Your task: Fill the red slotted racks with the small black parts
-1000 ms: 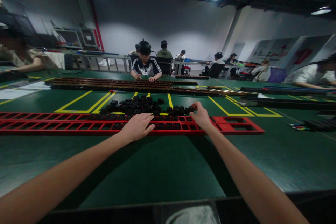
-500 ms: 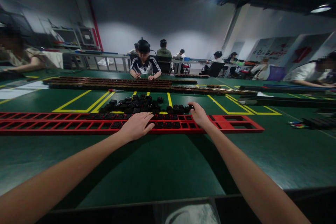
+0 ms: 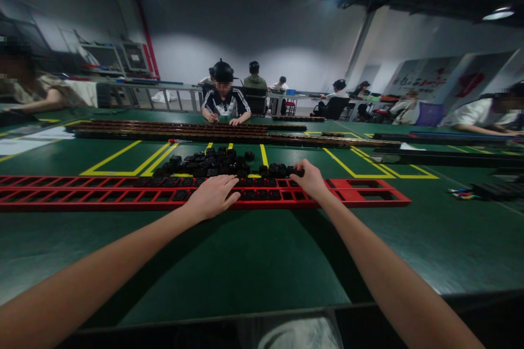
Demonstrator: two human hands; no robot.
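Observation:
Two long red slotted frames (image 3: 360, 193) lie side by side across the green table. Part of their slots hold small black blocks. Behind them sits a loose pile of black blocks (image 3: 213, 162). My left hand (image 3: 213, 195) rests flat on the near frame, fingers stretched out over the filled slots. My right hand (image 3: 311, 179) is curled at the right end of the pile, its fingertips pinched on a black block (image 3: 295, 170) just above the far frame.
Yellow lines (image 3: 123, 161) mark boxes on the green table (image 3: 245, 262). Long dark rails (image 3: 184, 131) lie across the middle, with more rails (image 3: 450, 159) at the right. A person in a black-and-white jacket (image 3: 226, 102) sits opposite; other people sit left, right and behind.
My right hand has drawn slightly nearer and lower, from the pile toward the far red frame, still pinched on a black block. My left hand has stayed put.

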